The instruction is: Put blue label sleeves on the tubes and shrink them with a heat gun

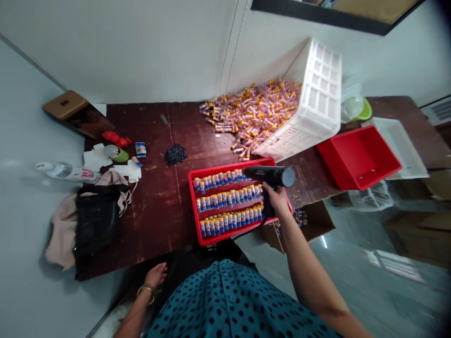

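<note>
My right hand (278,202) is wrapped around the handle of a black hair dryer (269,175), whose barrel lies level above the right part of a red tray (193,206). Under the barrel's tip, the tray holds three rows of small bottles (225,199) with yellow caps and blue-and-white wraps, standing close together. The dryer and my hand hide the right ends of the rows. A black cord runs from the handle toward my lap. My left hand (157,274), with bracelets at the wrist, hangs by the table's front edge, fingers loosely curled and nothing visible in them.
A tipped white crate (319,94) spills a heap of pink, yellow-capped tubes (260,110) across the back. Right of it stands a red bin (362,157). Below the table is a cardboard box (317,223). A bottle (70,172) and a black bag (97,216) are left.
</note>
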`<state>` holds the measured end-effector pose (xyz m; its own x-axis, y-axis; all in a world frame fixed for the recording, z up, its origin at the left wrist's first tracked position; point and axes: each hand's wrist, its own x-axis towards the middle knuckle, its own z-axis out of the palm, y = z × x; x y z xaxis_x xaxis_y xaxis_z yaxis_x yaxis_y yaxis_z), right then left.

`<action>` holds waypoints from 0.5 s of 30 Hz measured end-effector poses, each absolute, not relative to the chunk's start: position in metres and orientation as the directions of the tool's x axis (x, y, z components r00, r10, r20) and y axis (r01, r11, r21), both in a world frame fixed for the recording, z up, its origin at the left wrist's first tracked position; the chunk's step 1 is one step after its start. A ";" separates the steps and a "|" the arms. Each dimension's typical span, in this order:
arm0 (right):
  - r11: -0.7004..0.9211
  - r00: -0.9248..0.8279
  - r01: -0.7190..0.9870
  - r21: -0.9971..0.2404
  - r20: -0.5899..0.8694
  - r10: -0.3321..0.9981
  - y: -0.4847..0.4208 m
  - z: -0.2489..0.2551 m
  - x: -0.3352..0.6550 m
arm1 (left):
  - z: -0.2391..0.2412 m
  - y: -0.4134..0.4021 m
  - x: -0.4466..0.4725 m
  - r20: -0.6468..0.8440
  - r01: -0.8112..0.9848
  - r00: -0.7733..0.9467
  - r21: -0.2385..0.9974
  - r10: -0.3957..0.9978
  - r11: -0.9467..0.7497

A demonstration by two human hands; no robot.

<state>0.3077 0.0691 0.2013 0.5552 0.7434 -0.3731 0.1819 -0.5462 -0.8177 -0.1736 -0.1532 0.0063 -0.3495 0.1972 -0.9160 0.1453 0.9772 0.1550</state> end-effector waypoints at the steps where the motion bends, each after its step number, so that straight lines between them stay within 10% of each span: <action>1: -0.562 0.611 0.145 -0.814 -0.373 0.699 0.067 0.202 0.322 | 0.006 -0.155 -0.174 -0.916 0.147 -0.351 0.150 0.193 0.978; 11: -0.383 0.234 0.332 -0.862 -0.318 0.919 0.025 0.196 0.245 | -0.007 -0.129 -0.162 -0.916 0.205 -0.323 0.178 0.238 0.962; 15: -0.471 0.395 0.255 -0.844 -0.354 0.848 0.029 0.189 0.269 | -0.008 -0.096 -0.152 -0.913 0.202 -0.255 0.272 0.318 0.941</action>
